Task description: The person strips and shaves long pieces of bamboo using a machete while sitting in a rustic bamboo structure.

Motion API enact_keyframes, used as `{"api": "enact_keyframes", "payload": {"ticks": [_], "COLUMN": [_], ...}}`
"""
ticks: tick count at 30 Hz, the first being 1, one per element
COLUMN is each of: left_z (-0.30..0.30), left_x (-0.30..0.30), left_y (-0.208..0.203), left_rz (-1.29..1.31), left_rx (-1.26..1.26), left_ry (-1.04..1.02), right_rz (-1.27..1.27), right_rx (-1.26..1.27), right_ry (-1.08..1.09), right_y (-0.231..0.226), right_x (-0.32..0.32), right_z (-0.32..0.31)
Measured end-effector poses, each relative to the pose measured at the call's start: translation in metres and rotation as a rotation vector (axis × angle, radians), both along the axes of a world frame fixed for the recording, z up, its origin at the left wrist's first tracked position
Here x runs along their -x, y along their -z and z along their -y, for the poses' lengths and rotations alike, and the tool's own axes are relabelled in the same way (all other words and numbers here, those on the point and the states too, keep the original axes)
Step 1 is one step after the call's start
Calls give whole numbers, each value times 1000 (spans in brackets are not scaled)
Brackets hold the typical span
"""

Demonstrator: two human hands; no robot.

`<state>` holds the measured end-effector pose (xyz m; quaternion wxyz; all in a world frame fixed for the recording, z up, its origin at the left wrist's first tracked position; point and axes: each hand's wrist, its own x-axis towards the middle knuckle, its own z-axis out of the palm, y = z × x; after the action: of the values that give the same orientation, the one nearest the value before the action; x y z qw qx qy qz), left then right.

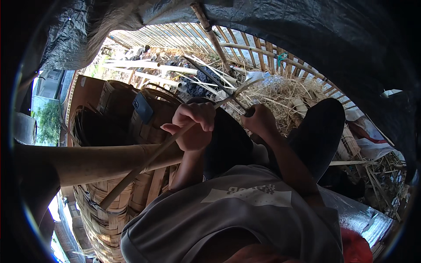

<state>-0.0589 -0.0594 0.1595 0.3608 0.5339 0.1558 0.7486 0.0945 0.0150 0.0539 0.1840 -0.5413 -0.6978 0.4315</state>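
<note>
A long, thin bamboo strip (136, 170) runs slantwise from the lower left up past my knees, and my left hand (193, 126) is closed round its middle. My right hand (261, 122) grips the handle of a long dark-bladed knife (209, 75). The blade points away to the upper left and crosses the strip just beyond my left hand. At the crossing, the strip's far end looks split into thin pieces. Both hands are above my bent knees, the right a little farther out. The knife handle is mostly covered by my fingers.
At my left stand woven bamboo baskets (98, 219), with a dark phone-like object (142, 108) on one. A thick bamboo pole (101, 162) crosses there. Ahead lie shavings (285, 101) and cut bamboo poles (131, 64), backed by a slatted bamboo fence (175, 37). Dark tarp (342, 35) hangs overhead.
</note>
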Motion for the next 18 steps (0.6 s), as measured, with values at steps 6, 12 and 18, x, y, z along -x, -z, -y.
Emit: {"api": "enact_keyframes", "payload": {"ticks": [6,12,18], "left_z": [-58,-116,-173], "left_x": [-20,-26,-36], "left_y": [0,-43,-77], "left_rz": [-17,-326,-311], "left_rx": [-86,-114,-110], "left_ry": [-453,-124,48], "right_rz": [-359,-955,-103], "right_rx": [182,986,-317], "right_ry": [33,-81,267], "right_y": [-6,-35,-22], "right_x": [5,-22,-19], "right_z": [-21,-54,-82]}}
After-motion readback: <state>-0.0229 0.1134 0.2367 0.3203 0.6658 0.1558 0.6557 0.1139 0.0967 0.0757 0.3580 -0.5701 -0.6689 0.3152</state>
